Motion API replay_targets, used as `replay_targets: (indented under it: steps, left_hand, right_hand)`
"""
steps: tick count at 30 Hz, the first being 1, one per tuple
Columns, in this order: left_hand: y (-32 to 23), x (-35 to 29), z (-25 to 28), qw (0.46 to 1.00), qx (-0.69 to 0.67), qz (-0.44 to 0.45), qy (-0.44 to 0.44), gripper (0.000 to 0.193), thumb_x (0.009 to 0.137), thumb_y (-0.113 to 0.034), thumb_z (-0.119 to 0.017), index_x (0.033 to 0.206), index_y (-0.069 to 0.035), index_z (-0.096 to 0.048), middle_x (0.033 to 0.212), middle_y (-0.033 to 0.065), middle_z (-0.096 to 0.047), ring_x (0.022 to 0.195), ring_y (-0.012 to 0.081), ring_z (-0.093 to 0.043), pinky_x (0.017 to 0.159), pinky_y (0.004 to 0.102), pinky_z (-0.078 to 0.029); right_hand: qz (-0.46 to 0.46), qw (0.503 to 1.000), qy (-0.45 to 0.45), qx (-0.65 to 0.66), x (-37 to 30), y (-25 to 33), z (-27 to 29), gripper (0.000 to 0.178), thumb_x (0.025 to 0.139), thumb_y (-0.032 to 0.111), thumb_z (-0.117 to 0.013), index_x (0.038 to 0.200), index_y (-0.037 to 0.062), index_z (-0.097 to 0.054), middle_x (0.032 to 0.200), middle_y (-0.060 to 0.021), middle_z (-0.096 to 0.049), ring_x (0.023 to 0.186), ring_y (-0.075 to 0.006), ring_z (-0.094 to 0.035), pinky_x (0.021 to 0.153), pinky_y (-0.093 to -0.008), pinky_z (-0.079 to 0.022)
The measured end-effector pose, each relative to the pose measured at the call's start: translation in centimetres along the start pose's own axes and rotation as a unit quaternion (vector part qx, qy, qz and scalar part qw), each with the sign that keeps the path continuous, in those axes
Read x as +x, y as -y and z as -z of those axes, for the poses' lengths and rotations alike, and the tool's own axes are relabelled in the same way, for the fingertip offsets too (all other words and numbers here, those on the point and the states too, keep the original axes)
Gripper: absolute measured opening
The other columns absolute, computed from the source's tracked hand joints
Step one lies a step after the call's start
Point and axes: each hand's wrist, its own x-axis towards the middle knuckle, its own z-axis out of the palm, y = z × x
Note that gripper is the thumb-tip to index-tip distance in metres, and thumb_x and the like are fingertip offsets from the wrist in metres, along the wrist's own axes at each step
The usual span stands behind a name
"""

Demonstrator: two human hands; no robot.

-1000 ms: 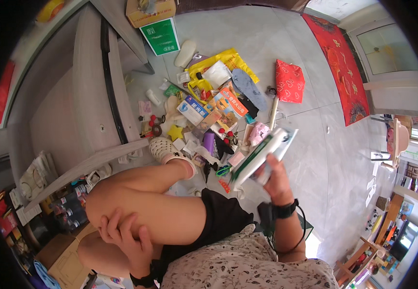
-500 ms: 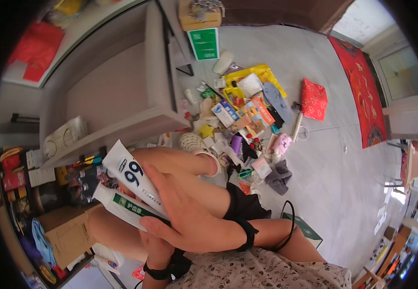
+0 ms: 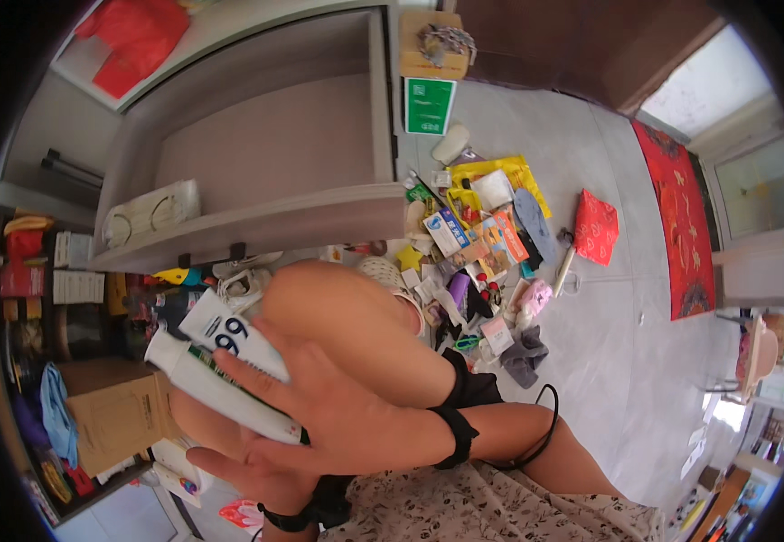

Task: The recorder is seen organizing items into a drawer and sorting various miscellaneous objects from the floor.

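My right hand reaches across and grips two white squeeze tubes. One white tube with dark blue digits lies on the far side, its flat end outward. Nearer me is the white tube with a green label, its capped end pointing left; a finger of my right hand lies across both. Just beneath the tubes is my left hand, partly covered by the right hand, with visible fingers stretched out and apart. Both tubes hang over my bent legs.
Beyond my legs stands a pulled-out drawer with a white packet inside. Mixed boxes, bags and cloths are piled on the floor around a yellow bag. A cardboard box and full shelves stand at left.
The tubes have moved left and lower in the view. My right hand has shifted over them, covering more, and my left hand's fingers now show spread below. The view has turned a little.
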Motion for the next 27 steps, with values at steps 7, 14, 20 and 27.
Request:
replay_targets:
  steps: [7,14,20,27]
  left_hand:
    - [-2.5,0.7,0.3,0.927,0.32,0.157,-0.117,0.101,0.091,-0.068,-0.04,0.151,-0.004,0.009,0.151,0.0159,-0.024,0.138,0.0235,-0.029,0.111,0.0359,-0.026]
    - [-6.3,10.1,5.9,0.799,0.58,-0.143,0.065,0.095,0.092,-0.069,-0.03,0.146,0.008,-0.018,0.15,0.0271,-0.027,0.14,0.0397,-0.025,0.114,0.0454,-0.017]
    - [-9.7,17.3,12.4,0.561,0.793,-0.236,-0.028,0.033,0.093,-0.033,-0.056,0.115,-0.009,-0.06,0.122,0.0107,-0.057,0.126,0.0365,-0.041,0.11,0.057,-0.023]
    - [-8.1,18.5,14.8,0.606,0.777,-0.17,-0.017,0.019,0.089,-0.032,-0.061,0.096,-0.014,-0.063,0.101,0.0034,-0.058,0.107,0.0248,-0.051,0.105,0.0496,-0.025]
  right_hand:
    - [-0.027,0.988,0.127,0.078,3.3,-0.4,0.5,0.084,0.08,0.029,-0.07,0.149,0.0027,-0.028,0.139,-0.0242,-0.04,0.133,-0.042,-0.035,0.112,-0.0449,-0.025]
    - [-0.209,0.921,0.134,0.299,11.5,1.0,5.1,0.08,0.075,0.011,-0.065,0.147,0.0042,-0.031,0.122,-0.0123,-0.058,0.105,-0.0166,-0.061,0.086,-0.0308,-0.051]
    - [-0.048,0.98,0.188,-0.046,26.8,-2.6,6.4,0.077,0.069,0.014,-0.063,0.142,0.0028,-0.04,0.112,-0.0093,-0.058,0.09,-0.0142,-0.057,0.077,-0.0273,-0.048]
    - [0.129,0.926,0.268,-0.234,38.5,-18.0,-2.0,0.076,0.067,0.02,-0.071,0.139,0.0148,-0.047,0.122,-0.0237,-0.055,0.108,-0.0392,-0.057,0.092,-0.0409,-0.047]
